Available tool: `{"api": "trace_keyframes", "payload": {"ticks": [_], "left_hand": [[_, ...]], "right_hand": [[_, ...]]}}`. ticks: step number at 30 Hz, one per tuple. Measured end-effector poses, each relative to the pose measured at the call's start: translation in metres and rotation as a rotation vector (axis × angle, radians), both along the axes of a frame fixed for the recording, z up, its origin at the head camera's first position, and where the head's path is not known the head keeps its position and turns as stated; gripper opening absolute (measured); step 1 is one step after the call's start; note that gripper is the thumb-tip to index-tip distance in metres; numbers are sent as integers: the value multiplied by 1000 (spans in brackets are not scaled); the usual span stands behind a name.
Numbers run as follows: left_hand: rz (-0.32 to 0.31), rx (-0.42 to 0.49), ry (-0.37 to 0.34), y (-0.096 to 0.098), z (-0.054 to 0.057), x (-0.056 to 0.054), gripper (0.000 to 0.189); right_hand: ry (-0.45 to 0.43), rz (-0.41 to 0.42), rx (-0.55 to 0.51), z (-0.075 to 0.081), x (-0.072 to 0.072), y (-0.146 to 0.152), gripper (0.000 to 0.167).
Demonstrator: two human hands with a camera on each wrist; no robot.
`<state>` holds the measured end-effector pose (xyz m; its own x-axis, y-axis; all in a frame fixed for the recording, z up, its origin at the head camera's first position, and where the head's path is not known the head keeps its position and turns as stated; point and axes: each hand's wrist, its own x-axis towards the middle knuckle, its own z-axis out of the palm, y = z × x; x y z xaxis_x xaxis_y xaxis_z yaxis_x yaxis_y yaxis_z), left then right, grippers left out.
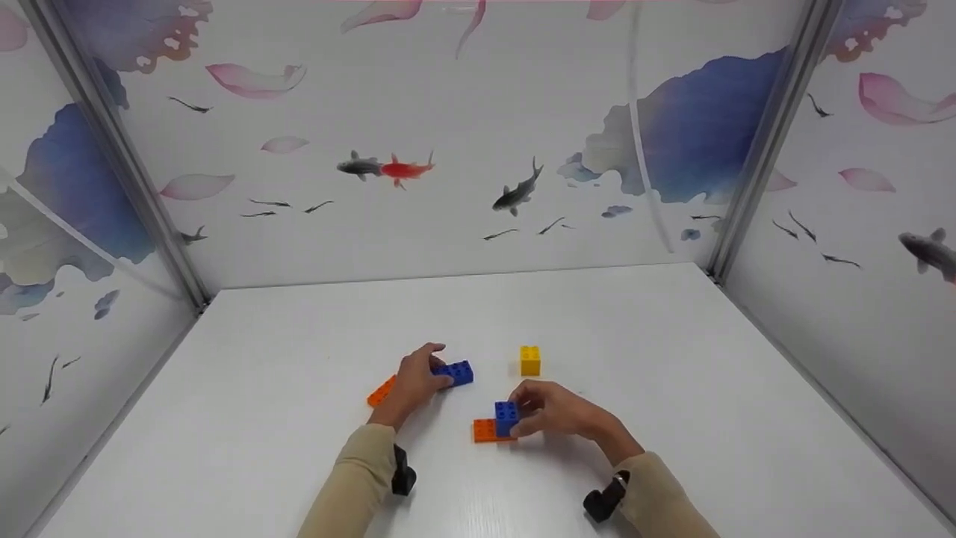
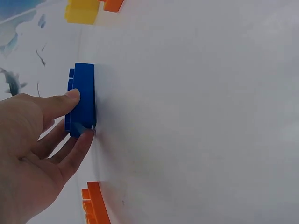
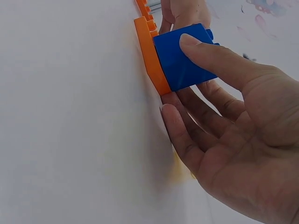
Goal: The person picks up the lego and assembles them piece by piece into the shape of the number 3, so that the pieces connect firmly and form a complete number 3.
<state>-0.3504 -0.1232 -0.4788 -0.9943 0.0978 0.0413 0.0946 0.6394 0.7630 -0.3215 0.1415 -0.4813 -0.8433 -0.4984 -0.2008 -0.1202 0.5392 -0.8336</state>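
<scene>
My left hand (image 1: 418, 382) pinches a long blue brick (image 1: 461, 372) between thumb and fingers. In the left wrist view that blue brick (image 2: 85, 105) stands low over the table, studs facing away from it. My right hand (image 1: 556, 409) grips a smaller, taller blue brick (image 1: 506, 420), which sits on the right end of a flat orange brick (image 1: 484, 430). From the right wrist, the thumb lies on the side of the smaller blue brick (image 3: 180, 60), against the studded face of the orange brick (image 3: 152, 60). The other fingers are behind it, partly hidden.
A yellow brick (image 1: 529, 361) stands beyond my right hand. Another orange brick (image 1: 382, 391) lies left of my left hand, partly covered by it. The white table (image 1: 299, 448) is bounded by printed panels (image 1: 448, 224) at the back and sides.
</scene>
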Motion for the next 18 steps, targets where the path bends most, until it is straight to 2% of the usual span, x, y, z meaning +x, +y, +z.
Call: {"api": "trace_keyframes", "payload": {"ticks": [5, 8, 18], "left_hand": [[-7, 13, -10, -4, 3, 4, 57], [-14, 9, 16, -7, 5, 6, 57], [-41, 18, 50, -9, 21, 14, 58]], "right_hand": [[-7, -1, -7, -4, 0, -1, 39], [-17, 0, -11, -5, 1, -1, 39], [16, 6, -4, 0, 2, -1, 39]]}}
